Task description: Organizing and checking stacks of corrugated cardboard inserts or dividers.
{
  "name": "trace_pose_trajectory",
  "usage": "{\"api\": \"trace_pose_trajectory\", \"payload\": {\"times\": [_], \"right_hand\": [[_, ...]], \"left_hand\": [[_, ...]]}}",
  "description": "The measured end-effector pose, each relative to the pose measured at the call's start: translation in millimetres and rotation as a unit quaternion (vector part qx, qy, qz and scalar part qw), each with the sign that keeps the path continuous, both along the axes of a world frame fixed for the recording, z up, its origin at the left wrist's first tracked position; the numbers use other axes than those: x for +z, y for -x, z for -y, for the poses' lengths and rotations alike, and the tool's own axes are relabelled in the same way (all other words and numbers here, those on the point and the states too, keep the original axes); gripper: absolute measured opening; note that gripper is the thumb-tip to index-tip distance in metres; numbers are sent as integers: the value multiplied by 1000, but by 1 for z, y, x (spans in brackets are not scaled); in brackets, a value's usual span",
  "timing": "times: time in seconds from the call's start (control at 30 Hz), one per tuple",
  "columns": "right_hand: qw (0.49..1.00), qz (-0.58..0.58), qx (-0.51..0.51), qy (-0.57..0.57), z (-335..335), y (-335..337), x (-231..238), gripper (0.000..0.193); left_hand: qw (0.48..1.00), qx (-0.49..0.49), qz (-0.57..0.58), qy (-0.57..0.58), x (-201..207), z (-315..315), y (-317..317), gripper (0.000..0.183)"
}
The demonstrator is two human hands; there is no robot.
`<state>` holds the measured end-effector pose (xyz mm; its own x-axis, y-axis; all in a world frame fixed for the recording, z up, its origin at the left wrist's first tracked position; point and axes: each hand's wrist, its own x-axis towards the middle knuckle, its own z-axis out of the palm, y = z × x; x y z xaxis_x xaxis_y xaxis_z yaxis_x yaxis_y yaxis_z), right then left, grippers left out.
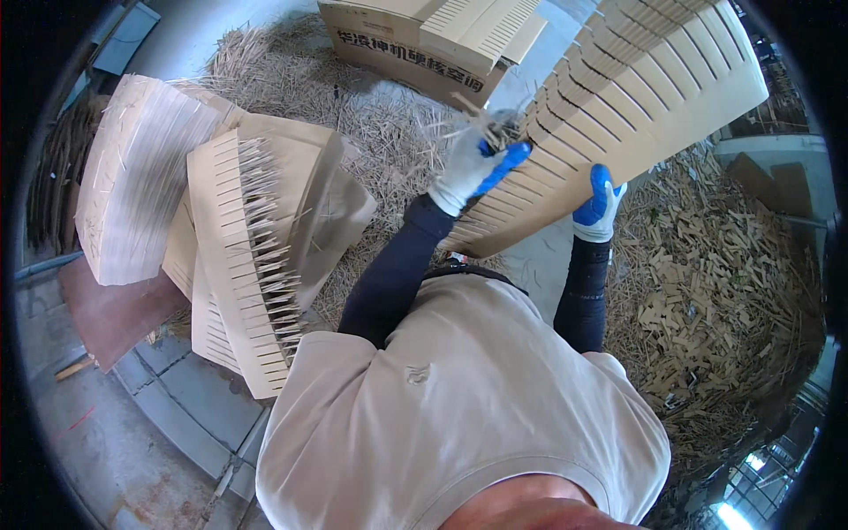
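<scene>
A thick stack of slotted cardboard sheets (649, 115) slants across the upper right in front of me, with rows of narrow slits along it. My right hand (601, 205), in a white and blue glove, grips its near edge, thumb on the face and the other fingers mostly hidden. At the stack's left side my left hand (477, 168), gloved alike, is closed around a bunch of thin cardboard strips (496, 128). Its blue fingers lie against the slotted edge.
To my left lean another slotted cardboard stack (234, 256) with strips poking out and a curved pile of sheets (146, 177). A printed cardboard box (415, 62) stands ahead. Loose strips (353, 115) cover the floor; a heap of cardboard scraps (707, 300) lies at right.
</scene>
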<state>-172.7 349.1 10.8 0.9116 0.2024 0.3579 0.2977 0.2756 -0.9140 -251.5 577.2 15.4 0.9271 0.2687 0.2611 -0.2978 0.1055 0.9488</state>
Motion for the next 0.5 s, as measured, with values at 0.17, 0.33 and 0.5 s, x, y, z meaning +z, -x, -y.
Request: {"api": "trace_pose_trajectory", "payload": {"times": [0.17,0.33,0.5], "right_hand": [[998,-29,22,-52,0,-4,-4,48],[1000,1,3,-14,-6,5,-6,46],[942,249,-180,136,-5,12,-35,45]], "left_hand": [[946,204,44,-247,-17,5,-13,21],[942,245,-31,-229,3,6,-6,13],[849,411,81,-323,-9,5,-17,9]]}}
